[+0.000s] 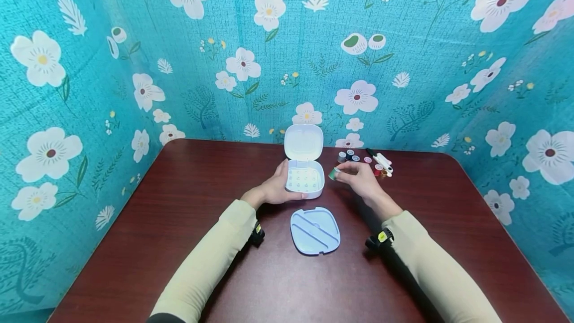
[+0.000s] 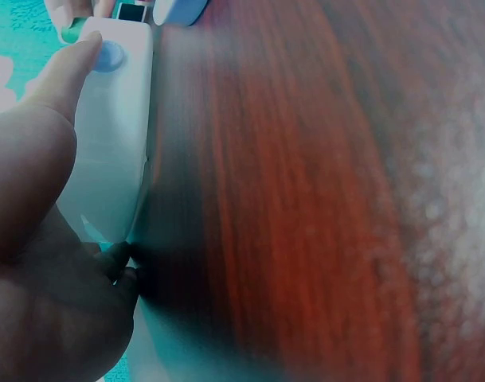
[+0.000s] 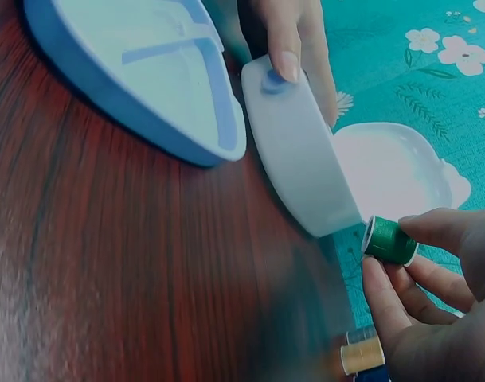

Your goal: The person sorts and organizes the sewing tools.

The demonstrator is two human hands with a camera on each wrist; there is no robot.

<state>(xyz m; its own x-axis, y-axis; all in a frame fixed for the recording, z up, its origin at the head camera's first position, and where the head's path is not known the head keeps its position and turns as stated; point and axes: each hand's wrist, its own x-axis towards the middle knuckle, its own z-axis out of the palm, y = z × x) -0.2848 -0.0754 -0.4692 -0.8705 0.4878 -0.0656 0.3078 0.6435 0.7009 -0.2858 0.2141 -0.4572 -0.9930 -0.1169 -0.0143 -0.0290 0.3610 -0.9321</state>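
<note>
A white sewing box [image 1: 305, 177] stands on the table with its lid [image 1: 304, 142] raised at the back and rows of small pegs inside. My left hand [image 1: 274, 186] grips it from the left; in the left wrist view the thumb [image 2: 71, 68] presses the front near a round blue button [image 2: 109, 56]. Just right of the box, my right hand [image 1: 358, 179] pinches a spool of green thread [image 3: 391, 241] between thumb and fingers. Nearer to me lies a light blue tray [image 1: 315, 231] with raised ridges, apart from both hands.
Several thread spools [image 1: 342, 156] stand behind the right hand, some dark or pale. Red spools [image 1: 378, 168] and a white-handled tool [image 1: 382, 159] lie farther right. A flowered teal cloth [image 1: 269, 64] hangs behind the dark wooden table [image 1: 188, 203].
</note>
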